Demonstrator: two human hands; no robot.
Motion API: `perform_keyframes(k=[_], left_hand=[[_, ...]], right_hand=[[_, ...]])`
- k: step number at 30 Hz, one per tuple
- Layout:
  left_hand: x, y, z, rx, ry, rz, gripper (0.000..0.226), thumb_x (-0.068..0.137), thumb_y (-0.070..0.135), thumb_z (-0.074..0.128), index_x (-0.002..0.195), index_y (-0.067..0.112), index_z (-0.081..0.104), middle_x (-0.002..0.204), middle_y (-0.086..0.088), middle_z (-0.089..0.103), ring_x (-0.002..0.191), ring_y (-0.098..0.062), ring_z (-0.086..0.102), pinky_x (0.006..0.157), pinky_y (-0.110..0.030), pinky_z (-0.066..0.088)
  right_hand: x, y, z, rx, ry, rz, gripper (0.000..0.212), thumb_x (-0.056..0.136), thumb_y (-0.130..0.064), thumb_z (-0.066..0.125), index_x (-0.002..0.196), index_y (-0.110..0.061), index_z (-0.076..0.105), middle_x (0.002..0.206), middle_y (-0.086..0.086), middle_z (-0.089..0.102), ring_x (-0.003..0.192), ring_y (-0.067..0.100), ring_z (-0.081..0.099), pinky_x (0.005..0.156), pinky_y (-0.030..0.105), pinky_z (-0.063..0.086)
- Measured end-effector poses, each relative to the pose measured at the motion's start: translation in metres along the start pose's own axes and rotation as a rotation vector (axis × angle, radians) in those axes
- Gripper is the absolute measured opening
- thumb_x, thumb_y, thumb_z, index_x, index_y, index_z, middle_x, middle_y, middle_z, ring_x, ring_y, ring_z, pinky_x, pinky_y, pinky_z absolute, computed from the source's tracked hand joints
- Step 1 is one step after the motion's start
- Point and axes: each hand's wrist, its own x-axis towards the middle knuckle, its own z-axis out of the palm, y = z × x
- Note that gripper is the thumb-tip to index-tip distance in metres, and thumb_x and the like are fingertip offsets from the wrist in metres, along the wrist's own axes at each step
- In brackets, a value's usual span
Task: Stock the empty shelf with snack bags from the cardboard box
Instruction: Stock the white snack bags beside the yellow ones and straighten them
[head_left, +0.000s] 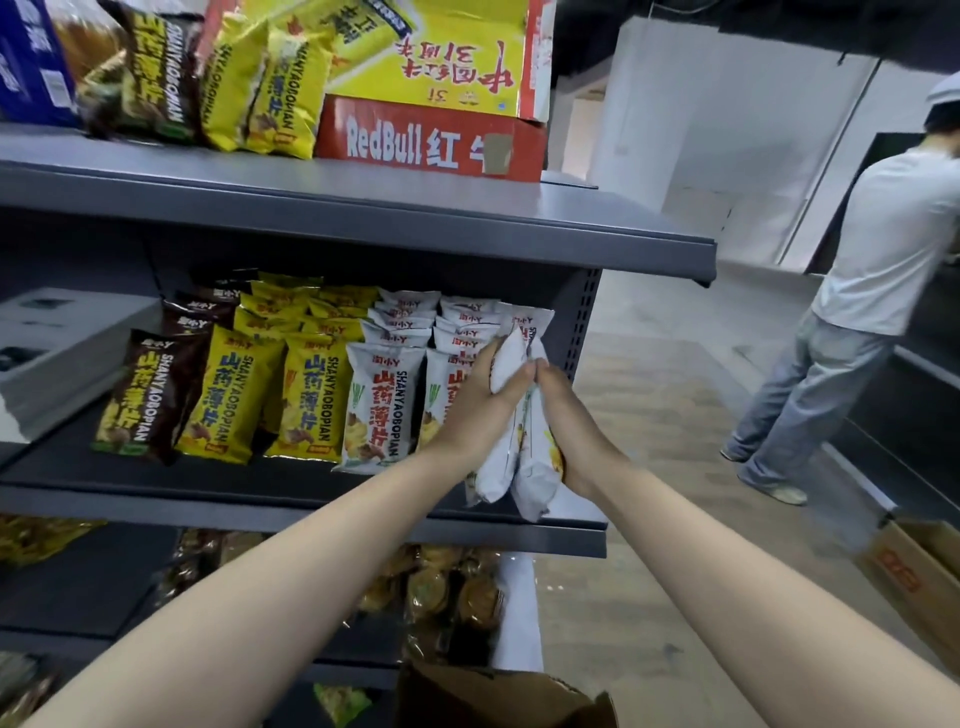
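- The left hand (475, 410) and right hand (569, 421) both have their fingers curled round the white snack bags (535, 483), at least 2 of them, pressed together between the palms. The bundle is upright at the right end of the middle shelf (260, 512), with its lower ends hanging over the front edge.
- The squeeze looks like the only thing holding the bags. If either palm eases before the bottoms rest on the shelf, a slick bag could slide out and drop past the front edge towards the cardboard box (493, 696) below.
- The free slot is narrow. It lies between the standing white bags (374, 395) and the perforated side upright (587, 312) at the shelf's right edge. A bundle pushed in at an angle could catch on the upright or stop partway in.
- The left hand lies right against the nearest front-row bag. A sideways nudge could tip it into the next, and perhaps on into the yellow bags (306, 395).
- These puffy bags would crush under too hard a grip, breaking the chips inside.
- Bags left too close to the front edge may lean outward and fall.
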Motion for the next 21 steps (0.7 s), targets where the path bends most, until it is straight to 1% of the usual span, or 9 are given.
perform_keyframes(k=[4, 5, 7, 9, 10, 12, 14, 17, 21], left_hand=[[0.018, -0.008, -0.012, 0.001, 0.089, -0.026, 0.048, 0.097, 0.035, 0.048, 0.141, 0.023, 0.036, 0.121, 0.018, 0.048, 0.119, -0.005, 0.045, 0.079, -0.003, 0.035], [0.023, -0.008, -0.016, -0.015, 0.139, -0.024, 0.049, 0.096, 0.037, 0.049, 0.141, 0.023, 0.037, 0.124, 0.013, 0.052, 0.119, -0.009, 0.048, 0.081, -0.008, 0.038], [0.033, -0.011, -0.027, -0.037, 0.207, -0.008, 0.047, 0.095, 0.039, 0.050, 0.139, 0.025, 0.040, 0.122, 0.012, 0.055, 0.118, -0.012, 0.051, 0.085, -0.018, 0.041], [0.039, -0.011, -0.038, -0.048, 0.247, 0.021, 0.044, 0.096, 0.038, 0.049, 0.137, 0.026, 0.040, 0.111, 0.021, 0.052, 0.111, -0.005, 0.051, 0.086, -0.016, 0.040], [0.043, -0.011, -0.045, -0.056, 0.255, 0.030, 0.046, 0.096, 0.038, 0.049, 0.140, 0.026, 0.037, 0.110, 0.023, 0.049, 0.110, -0.003, 0.048, 0.087, -0.017, 0.038], [0.051, -0.013, -0.059, -0.068, 0.267, 0.040, 0.054, 0.095, 0.042, 0.049, 0.144, 0.025, 0.032, 0.125, 0.020, 0.046, 0.119, -0.005, 0.045, 0.099, -0.024, 0.036], [0.059, -0.017, -0.070, -0.074, 0.286, 0.055, 0.063, 0.091, 0.050, 0.052, 0.146, 0.027, 0.031, 0.143, 0.009, 0.043, 0.131, -0.014, 0.042, 0.110, -0.037, 0.035], [0.066, -0.021, -0.080, -0.115, 0.270, 0.117, 0.057, 0.092, 0.043, 0.052, 0.144, 0.028, 0.035, 0.141, 0.007, 0.047, 0.130, -0.013, 0.045, 0.111, -0.040, 0.036], [0.074, -0.024, -0.090, -0.124, 0.241, 0.156, 0.053, 0.093, 0.044, 0.052, 0.142, 0.031, 0.037, 0.140, 0.013, 0.048, 0.129, -0.008, 0.045, 0.111, -0.039, 0.035]], right_hand=[[0.018, 0.002, -0.008, -0.010, 0.117, 0.022, 0.059, 0.080, -0.060, 0.052, 0.127, -0.024, 0.052, 0.121, -0.004, 0.063, 0.110, 0.013, 0.060, 0.099, 0.038, 0.047], [0.023, 0.002, -0.009, -0.006, 0.161, 0.004, 0.049, 0.086, -0.054, 0.053, 0.122, -0.020, 0.052, 0.115, -0.006, 0.062, 0.102, 0.010, 0.060, 0.093, 0.033, 0.048], [0.036, 0.002, -0.013, -0.029, 0.265, -0.072, 0.025, 0.095, -0.036, 0.053, 0.113, -0.019, 0.049, 0.092, -0.008, 0.057, 0.077, 0.005, 0.055, 0.069, 0.021, 0.046], [0.052, 0.002, -0.014, -0.104, 0.383, -0.125, 0.028, 0.095, -0.029, 0.056, 0.118, -0.015, 0.048, 0.081, -0.009, 0.050, 0.063, 0.011, 0.050, 0.057, 0.024, 0.043], [0.061, 0.004, -0.011, -0.142, 0.427, -0.158, 0.035, 0.091, -0.031, 0.061, 0.121, -0.016, 0.048, 0.083, -0.010, 0.050, 0.064, 0.015, 0.053, 0.060, 0.029, 0.047], [0.078, 0.011, -0.007, -0.254, 0.496, -0.211, 0.040, 0.078, -0.047, 0.065, 0.112, -0.036, 0.047, 0.093, -0.003, 0.053, 0.080, 0.029, 0.059, 0.077, 0.042, 0.054], [0.096, 0.022, -0.007, -0.364, 0.573, -0.221, 0.041, 0.072, -0.051, 0.064, 0.109, -0.044, 0.048, 0.109, 0.006, 0.048, 0.099, 0.034, 0.055, 0.088, 0.045, 0.051], [0.118, 0.025, -0.006, -0.464, 0.666, -0.222, 0.043, 0.083, -0.034, 0.068, 0.123, -0.026, 0.054, 0.120, 0.005, 0.035, 0.112, 0.026, 0.040, 0.086, 0.030, 0.039], [0.149, 0.034, 0.002, -0.586, 0.690, -0.238, 0.046, 0.084, -0.034, 0.068, 0.123, -0.015, 0.052, 0.123, 0.012, 0.034, 0.113, 0.029, 0.035, 0.080, 0.029, 0.035]])
